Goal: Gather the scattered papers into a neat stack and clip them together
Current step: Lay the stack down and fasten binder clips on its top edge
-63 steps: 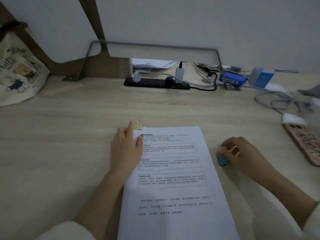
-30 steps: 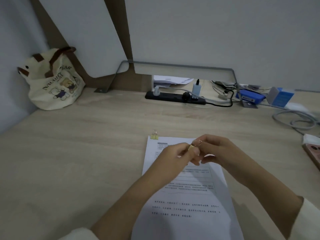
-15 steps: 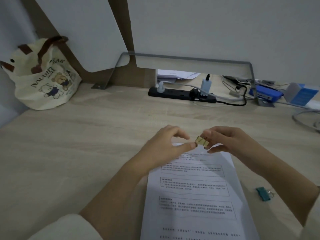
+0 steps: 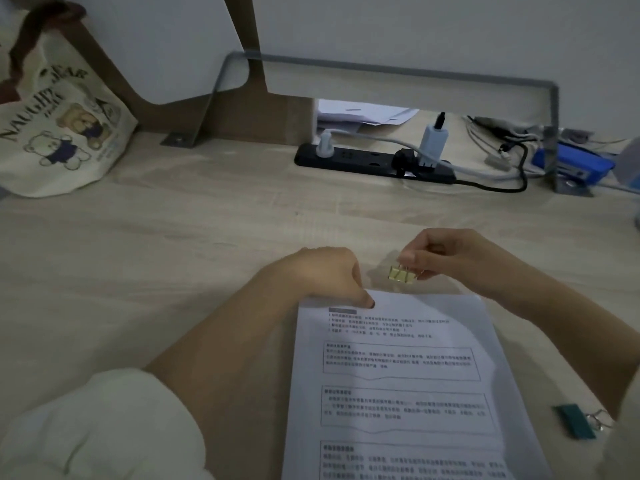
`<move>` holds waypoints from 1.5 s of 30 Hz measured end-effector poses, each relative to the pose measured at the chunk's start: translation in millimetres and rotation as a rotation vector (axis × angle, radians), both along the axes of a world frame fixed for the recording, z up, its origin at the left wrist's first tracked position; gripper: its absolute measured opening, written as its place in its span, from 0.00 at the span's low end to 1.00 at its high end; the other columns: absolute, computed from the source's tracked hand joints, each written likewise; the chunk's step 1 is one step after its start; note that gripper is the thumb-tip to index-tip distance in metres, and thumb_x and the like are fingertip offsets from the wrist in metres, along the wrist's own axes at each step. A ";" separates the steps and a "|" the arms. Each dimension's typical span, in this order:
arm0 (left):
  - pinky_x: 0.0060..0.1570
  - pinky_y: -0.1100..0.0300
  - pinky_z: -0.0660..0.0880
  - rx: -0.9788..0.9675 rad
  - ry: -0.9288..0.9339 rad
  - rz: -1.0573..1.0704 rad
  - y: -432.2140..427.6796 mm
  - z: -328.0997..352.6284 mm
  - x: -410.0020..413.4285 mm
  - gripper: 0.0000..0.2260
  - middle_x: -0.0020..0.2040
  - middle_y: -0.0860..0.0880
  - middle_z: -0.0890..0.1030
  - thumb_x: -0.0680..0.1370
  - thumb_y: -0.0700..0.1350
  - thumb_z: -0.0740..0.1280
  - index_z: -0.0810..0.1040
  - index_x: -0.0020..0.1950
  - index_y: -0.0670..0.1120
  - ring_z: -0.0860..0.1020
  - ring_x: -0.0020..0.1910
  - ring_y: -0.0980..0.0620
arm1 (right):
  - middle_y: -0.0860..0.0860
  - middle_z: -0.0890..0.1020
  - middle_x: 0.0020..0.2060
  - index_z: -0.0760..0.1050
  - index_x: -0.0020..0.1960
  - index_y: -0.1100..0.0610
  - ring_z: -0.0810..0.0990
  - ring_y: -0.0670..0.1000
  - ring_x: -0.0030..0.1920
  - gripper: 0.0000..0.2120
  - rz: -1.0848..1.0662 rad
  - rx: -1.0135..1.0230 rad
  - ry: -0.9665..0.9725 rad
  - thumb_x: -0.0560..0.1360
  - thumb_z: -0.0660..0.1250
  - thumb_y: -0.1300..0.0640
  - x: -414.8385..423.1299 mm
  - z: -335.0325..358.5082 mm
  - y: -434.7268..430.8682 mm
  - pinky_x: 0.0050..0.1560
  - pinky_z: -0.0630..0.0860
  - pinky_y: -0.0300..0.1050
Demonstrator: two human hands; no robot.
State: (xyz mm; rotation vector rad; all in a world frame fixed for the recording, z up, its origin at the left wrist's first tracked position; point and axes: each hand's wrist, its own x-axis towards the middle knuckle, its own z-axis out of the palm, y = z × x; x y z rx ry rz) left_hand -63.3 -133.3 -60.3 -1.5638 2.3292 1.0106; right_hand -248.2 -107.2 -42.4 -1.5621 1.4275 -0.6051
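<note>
Paper stack [image 4: 398, 375] flat on the counter [image 4: 173, 254], long axis running away from the body, top edge the far one and lying crosswise to the view. Squared up by the look of it, edges in line as far as visible.

Yellow binder clip [image 4: 401, 274] just beyond that top edge, near its middle, held off the counter and clear of the sheets. Body nearly parallel with the edge, slightly tilted. Pinched by its wire handles in the right hand [image 4: 450, 258], thumb and forefinger closed on them, other fingers curled. Mouth sprung apart or not: too small to tell.

Left hand [image 4: 322, 275] at the top-left corner, thumb tip down on the sheet, remaining fingers curled out of sight. Pinching or merely pressing: impossible to say.

Likely next: draw the clip back toward the body, mouth facing the top edge, and seat it to the right of the thumb. Right hand nearer, and already loaded.

Teal clip [image 4: 575, 426] loose on the counter to the right of the stack, apart from it.
</note>
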 end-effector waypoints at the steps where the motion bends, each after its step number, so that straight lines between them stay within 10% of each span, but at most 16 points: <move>1: 0.46 0.60 0.71 0.053 0.041 0.004 -2.7 -0.7 0.9 0.14 0.48 0.52 0.80 0.74 0.53 0.68 0.79 0.53 0.46 0.78 0.48 0.53 | 0.53 0.85 0.40 0.81 0.42 0.57 0.82 0.44 0.39 0.19 0.020 -0.002 -0.002 0.61 0.69 0.43 1.2 -1.1 -1.9 0.43 0.78 0.32; 11: 0.34 0.76 0.67 0.148 0.343 0.038 -7.5 -6.4 12.7 0.08 0.36 0.59 0.76 0.74 0.46 0.69 0.81 0.51 0.45 0.74 0.35 0.62 | 0.56 0.81 0.34 0.77 0.37 0.62 0.78 0.43 0.34 0.06 0.193 -0.008 0.002 0.72 0.68 0.63 12.9 -10.6 -20.6 0.39 0.75 0.29; 21: 0.47 0.67 0.71 0.187 0.480 0.078 -5.5 -8.7 22.4 0.03 0.41 0.56 0.81 0.74 0.44 0.69 0.81 0.46 0.50 0.78 0.42 0.60 | 0.58 0.80 0.37 0.76 0.41 0.70 0.77 0.50 0.38 0.11 0.287 0.147 0.013 0.73 0.67 0.60 7.6 -8.6 -28.6 0.40 0.75 0.32; 32: 0.56 0.58 0.74 0.134 0.425 0.111 -1.0 -9.9 21.8 0.03 0.43 0.55 0.81 0.74 0.44 0.68 0.80 0.47 0.50 0.79 0.48 0.56 | 0.52 0.86 0.45 0.81 0.51 0.58 0.84 0.51 0.45 0.18 0.235 0.216 0.100 0.68 0.67 0.46 6.8 -14.1 -22.0 0.51 0.77 0.40; 40: 0.64 0.56 0.67 -0.222 0.292 0.016 20.8 -3.9 -15.8 0.17 0.65 0.53 0.70 0.76 0.52 0.65 0.71 0.64 0.52 0.67 0.65 0.55 | 0.51 0.83 0.47 0.80 0.50 0.52 0.80 0.48 0.49 0.08 -0.020 0.034 0.136 0.75 0.65 0.53 -29.3 -5.3 8.1 0.53 0.74 0.38; 45: 0.55 0.57 0.67 -0.311 0.049 -0.117 26.9 -2.2 -54.4 0.16 0.62 0.49 0.72 0.77 0.55 0.61 0.72 0.62 0.48 0.71 0.60 0.50 | 0.46 0.83 0.44 0.80 0.44 0.50 0.80 0.46 0.46 0.06 -0.097 -0.011 0.319 0.74 0.65 0.52 -71.5 -2.9 56.6 0.53 0.75 0.43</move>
